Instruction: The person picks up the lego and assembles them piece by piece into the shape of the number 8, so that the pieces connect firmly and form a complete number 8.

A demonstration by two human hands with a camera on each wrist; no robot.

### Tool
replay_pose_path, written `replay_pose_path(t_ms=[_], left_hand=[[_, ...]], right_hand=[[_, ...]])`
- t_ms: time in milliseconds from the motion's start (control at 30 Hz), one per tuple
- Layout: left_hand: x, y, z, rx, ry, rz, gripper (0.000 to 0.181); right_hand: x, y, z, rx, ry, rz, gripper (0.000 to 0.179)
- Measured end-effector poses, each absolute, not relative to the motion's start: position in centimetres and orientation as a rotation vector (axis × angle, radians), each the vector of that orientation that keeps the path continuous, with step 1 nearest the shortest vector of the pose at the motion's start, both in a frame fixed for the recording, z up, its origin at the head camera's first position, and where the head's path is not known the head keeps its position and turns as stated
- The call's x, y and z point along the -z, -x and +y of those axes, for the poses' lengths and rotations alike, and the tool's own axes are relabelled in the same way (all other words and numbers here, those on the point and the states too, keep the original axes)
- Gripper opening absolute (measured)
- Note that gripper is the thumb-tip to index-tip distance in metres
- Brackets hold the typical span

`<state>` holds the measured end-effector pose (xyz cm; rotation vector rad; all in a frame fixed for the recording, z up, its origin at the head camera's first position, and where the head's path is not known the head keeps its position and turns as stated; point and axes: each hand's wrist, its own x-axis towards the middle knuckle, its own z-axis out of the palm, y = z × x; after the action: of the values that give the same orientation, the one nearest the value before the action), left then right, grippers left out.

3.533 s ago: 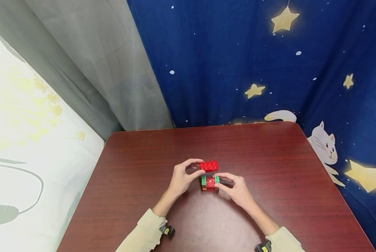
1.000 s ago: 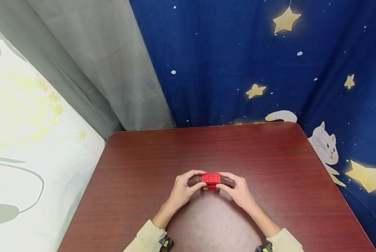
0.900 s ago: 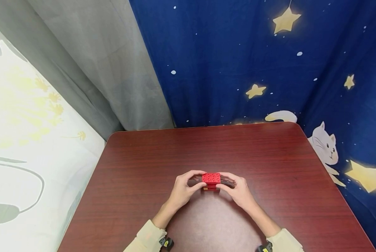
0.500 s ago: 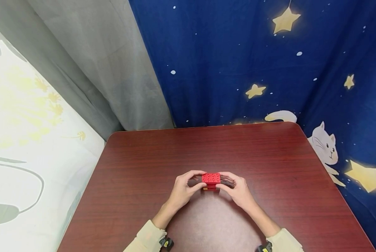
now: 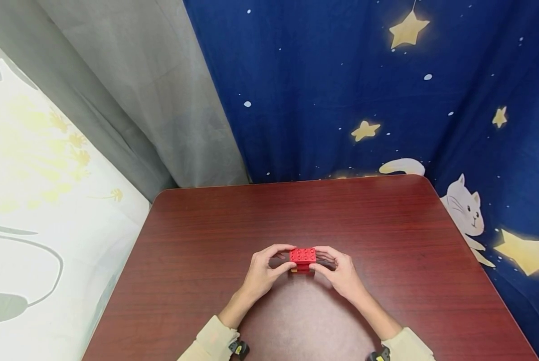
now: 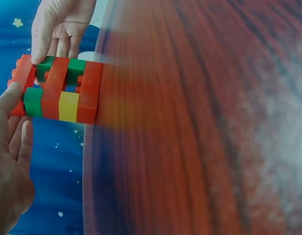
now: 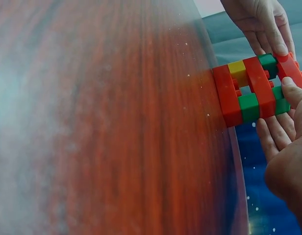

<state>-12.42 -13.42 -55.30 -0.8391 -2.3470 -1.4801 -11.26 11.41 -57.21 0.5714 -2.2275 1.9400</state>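
Observation:
A small stack of toy building bricks stands upright on the table between both hands. Its top is a red eight-stud brick [image 5: 303, 254]. Under that sit two green bricks [image 6: 33, 102], then a middle red brick [image 7: 259, 85]. Lower still are a yellow brick [image 6: 68, 106] and another green brick [image 7: 248, 106], above the bottom red brick [image 7: 226, 96]. My left hand [image 5: 260, 271] grips the top red brick at its left end, thumb on the near side. My right hand [image 5: 343, 273] pinches the stack's right end near the top, its thumb where red meets green.
The dark red wooden table [image 5: 206, 225] reaches from the hands to a far rounded edge. Behind it hang a blue star-patterned curtain [image 5: 305, 100] and a grey curtain [image 5: 161, 100], with pale printed fabric [image 5: 48, 225] at the left.
My left hand has brought the red brick from behind the stack onto its top, covering the green bricks in the head view. Over the last second both hands hold still.

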Motion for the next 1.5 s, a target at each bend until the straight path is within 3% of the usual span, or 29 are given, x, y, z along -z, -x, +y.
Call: replay_pose_path(t_ms=[1500], left_hand=[[56.0, 12.7, -13.4, 1.572, 0.832, -2.305, 0.038]], right_hand=[[56.2, 11.2, 11.5, -1.960, -0.657, -2.150, 0.044]])
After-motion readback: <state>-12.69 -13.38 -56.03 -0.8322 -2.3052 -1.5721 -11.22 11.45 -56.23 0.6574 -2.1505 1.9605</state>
